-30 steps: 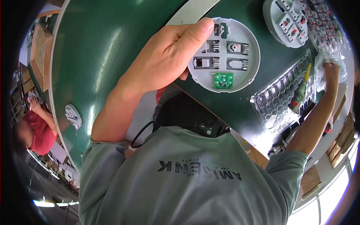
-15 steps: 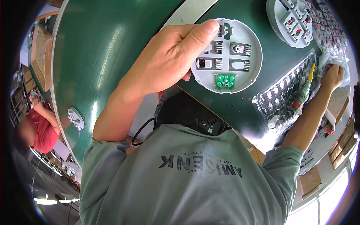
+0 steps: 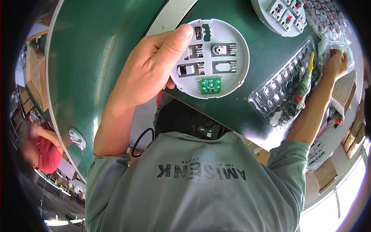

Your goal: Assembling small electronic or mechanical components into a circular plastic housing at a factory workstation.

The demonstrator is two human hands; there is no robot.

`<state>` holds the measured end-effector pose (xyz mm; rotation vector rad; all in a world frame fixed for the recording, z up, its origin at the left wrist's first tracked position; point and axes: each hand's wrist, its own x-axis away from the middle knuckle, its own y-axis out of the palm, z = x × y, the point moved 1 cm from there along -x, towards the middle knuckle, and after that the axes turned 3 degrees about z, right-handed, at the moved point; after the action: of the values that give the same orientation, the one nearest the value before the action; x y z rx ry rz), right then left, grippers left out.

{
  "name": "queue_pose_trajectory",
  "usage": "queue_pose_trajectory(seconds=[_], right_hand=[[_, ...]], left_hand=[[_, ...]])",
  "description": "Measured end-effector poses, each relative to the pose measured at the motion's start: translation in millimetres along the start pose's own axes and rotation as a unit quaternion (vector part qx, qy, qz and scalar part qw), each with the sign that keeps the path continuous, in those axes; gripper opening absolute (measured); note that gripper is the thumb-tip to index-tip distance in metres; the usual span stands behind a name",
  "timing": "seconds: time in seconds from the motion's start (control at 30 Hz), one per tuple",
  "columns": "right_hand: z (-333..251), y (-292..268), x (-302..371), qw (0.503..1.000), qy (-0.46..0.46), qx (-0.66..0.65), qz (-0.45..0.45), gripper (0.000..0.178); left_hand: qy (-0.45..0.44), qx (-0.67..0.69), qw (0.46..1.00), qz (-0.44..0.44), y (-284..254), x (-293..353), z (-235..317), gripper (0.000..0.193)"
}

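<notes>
My left hand [image 3: 145, 67] grips a round grey plastic housing [image 3: 208, 58] by its left rim, thumb on top, and holds it up over the table. Its open side faces me and shows moulded compartments with metal contacts. A small green circuit board [image 3: 210, 86] sits at the housing's near edge. Far to the right, my right hand [image 3: 335, 66] is closed at a clear plastic bag [image 3: 348, 54], its fingertips partly hidden against the plastic. Beside the right forearm, a screwdriver-like tool [image 3: 304, 83] with a yellow tip and green wrapped grip lies on a clear blister tray [image 3: 266, 94].
A second grey housing [image 3: 286, 17] with red wires lies at the far right, next to a bag of many small parts [image 3: 328, 17]. A pale strip [image 3: 170, 15] crosses the green table [image 3: 85, 69]. On the left, a person in red [image 3: 50, 156] works near a small white device [image 3: 77, 139].
The view has shifted, so the table items appear farther left. My left hand still holds the housing, slightly lower relative to the table items. My right hand stays at the bag, its fingers turned slightly.
</notes>
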<state>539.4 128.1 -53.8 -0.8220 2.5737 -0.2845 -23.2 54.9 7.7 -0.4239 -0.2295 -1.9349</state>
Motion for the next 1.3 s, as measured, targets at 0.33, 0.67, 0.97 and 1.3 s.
queue_pose_trajectory(seconds=[0.33, 0.67, 0.97, 1.3], right_hand=[[-3.8, -8.7, 1.5, 0.998, 0.009, 0.051, 0.031, 0.018], [-0.3, 4.3, 9.5, 0.998, 0.006, -0.057, 0.026, 0.020], [-21.5, -1.1, 36.9, 0.990, -0.009, 0.135, 0.037, 0.024], [-14.7, -2.8, 30.3, 0.991, -0.057, 0.120, 0.013, 0.016]], left_hand=[[0.015, 0.007, 1.000, -0.001, 1.3, 6.5, -0.9, 0.067], [0.026, 0.029, 0.999, -0.026, -1.1, 0.1, -4.9, 0.064], [0.055, -0.030, 0.995, 0.084, -13.8, 17.0, -15.2, 0.038], [0.230, -0.619, 0.669, 0.341, -105.4, 35.9, 36.2, 0.043]])
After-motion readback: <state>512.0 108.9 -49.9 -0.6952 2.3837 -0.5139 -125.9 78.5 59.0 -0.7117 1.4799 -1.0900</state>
